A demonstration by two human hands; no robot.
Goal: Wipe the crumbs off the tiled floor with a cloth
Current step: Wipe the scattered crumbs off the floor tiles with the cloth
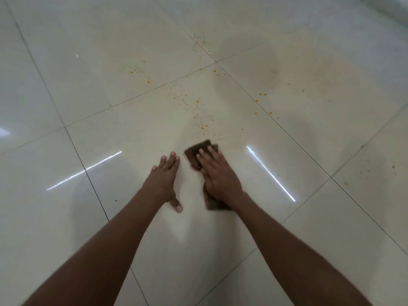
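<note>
Near the middle of the tiled floor (110,217), the right hand (217,175) is pressing flat, fingers straight and slightly apart, on a dark folded cloth (198,149), probably so the whole pad bears down evenly. Just to its left, the left hand (164,181) is lying spread on bare tile, seemingly taking weight. Orange crumbs (198,115) are lying scattered just beyond the cloth, with more farther off to the left and right.

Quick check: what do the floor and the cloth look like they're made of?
Floor: likely glazed ceramic or polished tile, glossy; it mirrors light streaks and has thin dark joints. Cloth: soft dark brown fabric, matte and folded, under the right hand; the weave is too blurred to tell.
</note>
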